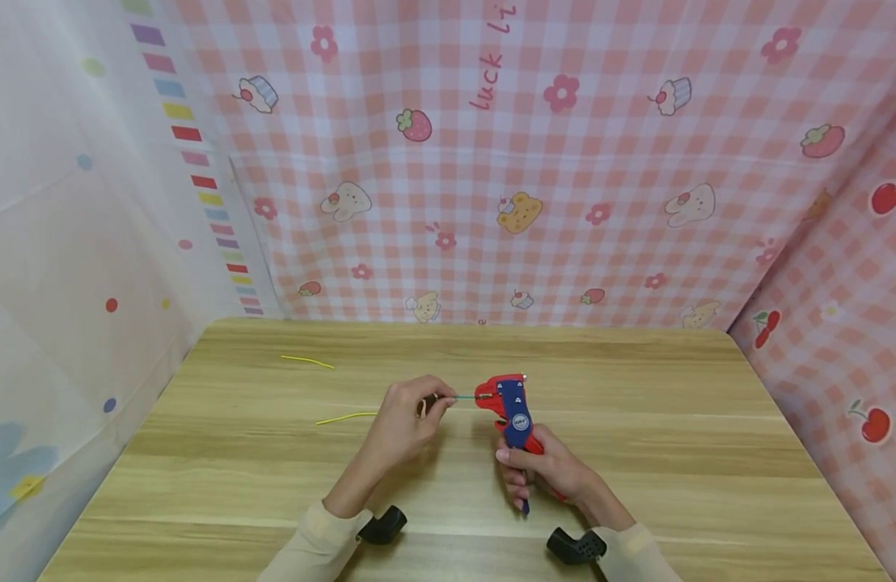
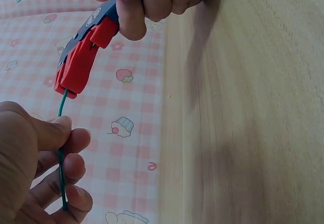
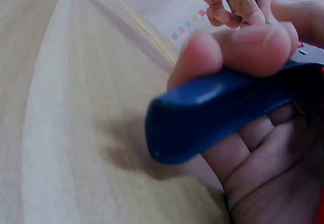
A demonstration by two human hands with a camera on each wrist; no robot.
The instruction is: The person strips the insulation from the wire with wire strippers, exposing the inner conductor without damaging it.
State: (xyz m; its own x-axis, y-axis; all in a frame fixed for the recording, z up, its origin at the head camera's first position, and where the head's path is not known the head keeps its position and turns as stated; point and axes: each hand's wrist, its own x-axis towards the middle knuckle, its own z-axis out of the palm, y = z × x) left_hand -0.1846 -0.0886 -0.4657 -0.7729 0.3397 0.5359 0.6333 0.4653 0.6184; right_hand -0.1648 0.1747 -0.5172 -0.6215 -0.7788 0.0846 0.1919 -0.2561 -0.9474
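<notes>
My left hand (image 1: pixel 407 416) pinches a thin green wire (image 2: pixel 62 105) between thumb and forefinger, and the wire's lower end runs down along the other fingers. The wire's far end goes into the red jaws of a red and blue wire stripper (image 1: pixel 519 412). Around the stripper's handles my right hand (image 1: pixel 546 465) is wrapped, holding the tool up over the table with its nose toward the left hand. In the right wrist view the blue handle (image 3: pixel 202 112) lies across the palm under curled fingers (image 3: pixel 258 49).
Two yellow wires lie on the wooden table (image 1: pixel 674 453): one yellow wire (image 1: pixel 307 360) farther back on the left, another yellow wire (image 1: pixel 346 417) beside the left hand. A pink checked curtain (image 1: pixel 448 178) hangs behind the table, with more cloth at both sides.
</notes>
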